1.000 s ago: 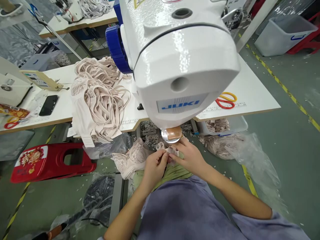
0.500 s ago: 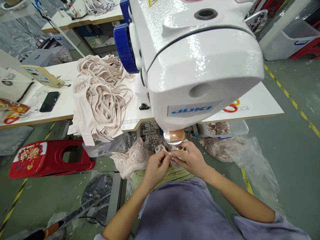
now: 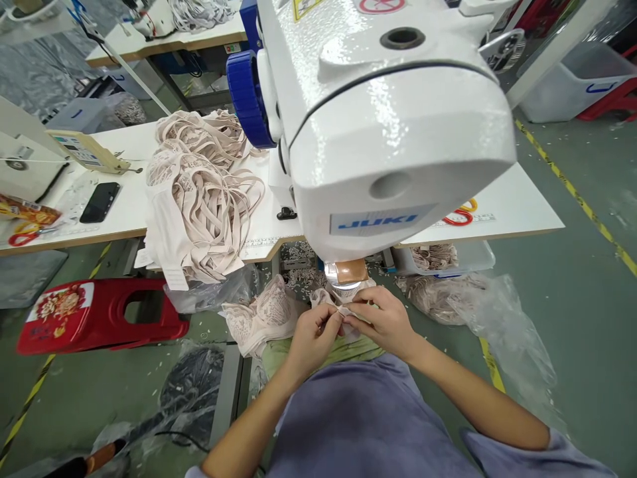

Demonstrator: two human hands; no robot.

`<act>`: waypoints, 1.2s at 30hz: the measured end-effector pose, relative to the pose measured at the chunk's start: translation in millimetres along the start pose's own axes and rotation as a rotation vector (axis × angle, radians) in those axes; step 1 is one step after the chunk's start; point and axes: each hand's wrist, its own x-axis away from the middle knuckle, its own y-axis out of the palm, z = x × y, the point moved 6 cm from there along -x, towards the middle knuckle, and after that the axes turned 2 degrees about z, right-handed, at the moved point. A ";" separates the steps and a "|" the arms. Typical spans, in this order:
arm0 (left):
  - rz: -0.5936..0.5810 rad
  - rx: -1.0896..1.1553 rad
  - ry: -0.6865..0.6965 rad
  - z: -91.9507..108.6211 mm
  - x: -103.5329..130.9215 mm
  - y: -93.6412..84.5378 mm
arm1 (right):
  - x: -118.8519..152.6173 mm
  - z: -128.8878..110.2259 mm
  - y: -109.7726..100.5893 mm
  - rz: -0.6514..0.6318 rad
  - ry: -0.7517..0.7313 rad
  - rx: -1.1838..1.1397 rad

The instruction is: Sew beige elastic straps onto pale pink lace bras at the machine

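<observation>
My left hand [image 3: 314, 334] and my right hand [image 3: 382, 320] meet just below the head of a white sewing machine [image 3: 398, 146]. Both pinch a pale beige bra [image 3: 348, 311] between thumb and fingers, and the pinched edge is mostly covered by the fingertips. One lace bra cup [image 3: 273, 309] hangs to the left of my left hand, over the green cloth [image 3: 279, 355] on my lap; whether it belongs to the held piece I cannot tell. Right above my fingers sits the machine's metal and brown guard [image 3: 347, 273].
A heap of beige bras [image 3: 209, 199] lies on the white table [image 3: 259, 229] at left. Beyond it are a phone [image 3: 100, 202] and orange scissors [image 3: 24, 234]. Red-handled scissors [image 3: 458, 217] lie at right, above a clear bin [image 3: 475, 255]. A red stool [image 3: 109, 315] stands at lower left.
My hands have come slightly down and away from the machine's guard, still pinching the bra. More of the pale fabric shows between them. The view has shifted slightly.
</observation>
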 end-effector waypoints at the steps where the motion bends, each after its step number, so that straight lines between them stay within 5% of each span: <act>1: 0.005 0.011 0.002 0.1 -0.4 0.5 | 2.0 -0.7 -0.4 0.036 0.031 -0.030; 6: 0.049 0.093 -0.047 -11.3 -8.2 4.2 | 12.1 -9.5 8.7 0.112 0.129 -0.122; 9: 0.053 0.106 -0.161 -24.6 -15.2 5.2 | 11.5 10.5 20.7 -0.113 0.169 -0.116; 12: 0.030 0.171 -0.227 -31.5 -19.4 2.1 | 0.0 80.8 -4.9 -0.255 0.365 0.115; 16: 0.065 0.291 -0.275 -32.3 -16.9 -6.9 | -37.0 188.3 -91.8 -0.149 0.645 0.447; 20: 0.055 0.441 -0.306 -24.9 -11.9 -7.2 | -63.1 232.9 -121.4 -0.356 0.732 0.523; 24: 0.055 0.557 -0.328 -18.2 -9.3 -10.4 | -49.9 208.6 -122.1 -0.470 0.729 0.574; 29: 0.072 0.655 -0.351 -20.2 -6.9 -15.0 | 16.2 131.4 -118.4 -0.427 0.856 0.310; 33: 0.067 0.662 -0.354 -26.6 -7.5 -13.2 | 45.9 43.9 -81.4 -0.610 0.604 -0.001; 36: 0.065 0.610 -0.327 -27.9 -7.3 -13.4 | 43.6 9.6 -56.0 -0.623 0.518 -0.053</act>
